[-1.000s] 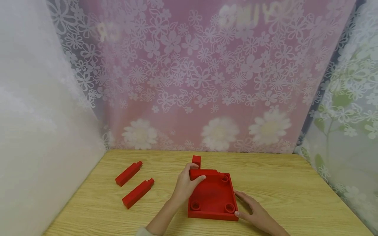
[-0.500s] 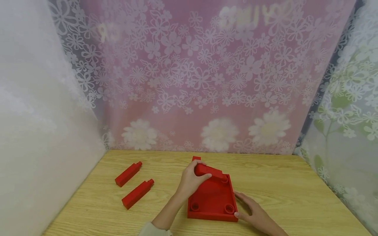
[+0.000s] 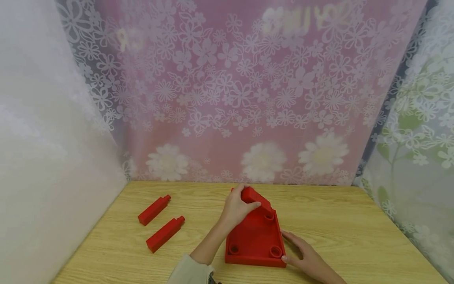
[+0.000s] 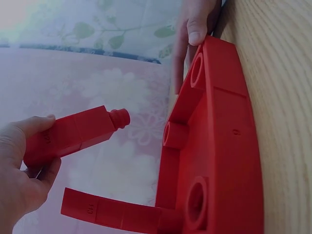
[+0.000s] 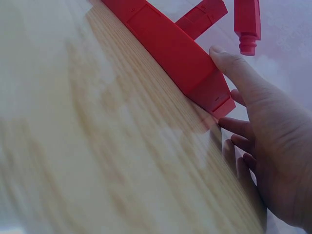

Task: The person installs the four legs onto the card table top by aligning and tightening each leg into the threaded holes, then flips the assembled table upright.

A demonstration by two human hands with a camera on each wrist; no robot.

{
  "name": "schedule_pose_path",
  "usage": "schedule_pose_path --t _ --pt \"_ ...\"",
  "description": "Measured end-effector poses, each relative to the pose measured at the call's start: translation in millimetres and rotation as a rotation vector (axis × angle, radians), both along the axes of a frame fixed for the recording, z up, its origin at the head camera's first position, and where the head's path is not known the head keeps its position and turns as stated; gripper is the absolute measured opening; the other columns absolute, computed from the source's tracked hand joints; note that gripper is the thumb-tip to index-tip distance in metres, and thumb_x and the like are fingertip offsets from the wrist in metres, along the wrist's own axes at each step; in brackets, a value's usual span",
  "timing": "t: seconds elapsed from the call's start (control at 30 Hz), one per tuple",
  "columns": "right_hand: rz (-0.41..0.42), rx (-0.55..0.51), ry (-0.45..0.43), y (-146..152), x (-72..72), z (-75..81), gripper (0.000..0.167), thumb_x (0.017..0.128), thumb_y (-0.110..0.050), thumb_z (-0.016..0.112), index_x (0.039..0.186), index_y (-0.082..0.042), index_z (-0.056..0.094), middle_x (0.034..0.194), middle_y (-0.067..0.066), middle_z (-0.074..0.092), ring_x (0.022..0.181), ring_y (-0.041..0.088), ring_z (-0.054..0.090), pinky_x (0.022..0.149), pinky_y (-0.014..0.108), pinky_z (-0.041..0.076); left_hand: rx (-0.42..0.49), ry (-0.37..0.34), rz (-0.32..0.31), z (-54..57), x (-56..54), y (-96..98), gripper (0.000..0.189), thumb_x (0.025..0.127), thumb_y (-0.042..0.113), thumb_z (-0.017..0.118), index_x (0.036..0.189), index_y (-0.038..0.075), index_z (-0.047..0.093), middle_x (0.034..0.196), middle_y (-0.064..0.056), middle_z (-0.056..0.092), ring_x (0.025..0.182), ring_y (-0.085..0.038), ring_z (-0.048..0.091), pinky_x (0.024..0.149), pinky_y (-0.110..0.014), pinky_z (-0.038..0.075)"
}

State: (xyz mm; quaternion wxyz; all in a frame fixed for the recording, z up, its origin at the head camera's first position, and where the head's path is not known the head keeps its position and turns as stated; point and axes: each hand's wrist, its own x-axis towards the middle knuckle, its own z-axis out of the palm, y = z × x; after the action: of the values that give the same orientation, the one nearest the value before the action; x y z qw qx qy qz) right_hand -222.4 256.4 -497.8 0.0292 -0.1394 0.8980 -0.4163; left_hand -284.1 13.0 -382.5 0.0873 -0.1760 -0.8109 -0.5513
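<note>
My left hand (image 3: pixel 237 207) grips a red square leg (image 3: pixel 258 199) tilted over the far right of a shallow red square tray-like base (image 3: pixel 255 260). In the left wrist view the leg's ringed peg (image 4: pixel 120 118) points toward the base and stands apart from its sockets. Another red leg (image 4: pixel 112 214) stands upright in the base's far left corner, mostly behind my left hand in the head view. Round sockets (image 3: pixel 275 251) show in the other corners. My right hand (image 3: pixel 303 256), fingers loosely bent, touches the base's right side near the front corner.
Two more red legs with pegs, a farther one (image 3: pixel 152 211) and a nearer one (image 3: pixel 164 234), lie on the wood-grain table (image 3: pixel 330 221) at the left. A flowered curtain (image 3: pixel 213 118) hangs behind the table, with pale sheets at both sides.
My left hand has lifted the leg from lying level along the base's far side, moved right and away, and tilted its peg end down. The right hand and base stay almost still.
</note>
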Motion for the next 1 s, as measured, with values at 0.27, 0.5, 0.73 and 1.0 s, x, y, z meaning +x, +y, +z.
schedule_pose_path --t 0.27,0.5,0.73,1.0 --pt "0.008 0.002 0.032 1.9 -0.5 -2.3 0.069 0.084 -0.041 0.064 0.141 -0.016 0.037 0.141 0.012 0.035 0.129 0.042 0.023 0.092 0.066 0.024 -0.07 0.1 -0.055 10.7 -12.1 10.6 0.043 0.075 0.012 0.076 0.114 0.014 0.059 0.105 0.0 0.057 0.086 -0.014 0.055 0.066 -0.023 0.048" --pt "0.009 0.007 0.013 3.4 -1.4 -3.8 0.068 0.084 -0.042 0.064 0.141 -0.016 0.037 0.141 0.013 0.035 0.129 0.042 0.023 0.092 0.066 0.024 -0.177 0.122 -0.122 10.8 -23.8 19.0 0.042 0.077 0.011 0.075 0.115 0.013 0.058 0.108 -0.003 0.055 0.084 -0.013 0.056 0.067 -0.021 0.048" --pt "0.013 0.004 0.052 2.8 -1.1 -3.8 0.067 0.084 -0.04 0.064 0.141 -0.015 0.038 0.14 0.013 0.036 0.129 0.042 0.024 0.092 0.065 0.025 -0.275 0.072 -0.14 10.4 -31.7 30.6 0.043 0.077 0.011 0.075 0.116 0.016 0.058 0.102 -0.001 0.055 0.079 -0.011 0.055 0.064 -0.021 0.047" --pt "0.002 0.004 0.01 1.9 -1.6 -3.4 0.068 0.084 -0.042 0.063 0.141 -0.016 0.037 0.141 0.014 0.035 0.129 0.042 0.025 0.092 0.066 0.025 -0.324 0.113 -0.094 3.5 -33.6 40.4 0.045 0.075 0.009 0.076 0.116 0.015 0.058 0.11 -0.004 0.054 0.086 -0.015 0.054 0.066 -0.022 0.047"
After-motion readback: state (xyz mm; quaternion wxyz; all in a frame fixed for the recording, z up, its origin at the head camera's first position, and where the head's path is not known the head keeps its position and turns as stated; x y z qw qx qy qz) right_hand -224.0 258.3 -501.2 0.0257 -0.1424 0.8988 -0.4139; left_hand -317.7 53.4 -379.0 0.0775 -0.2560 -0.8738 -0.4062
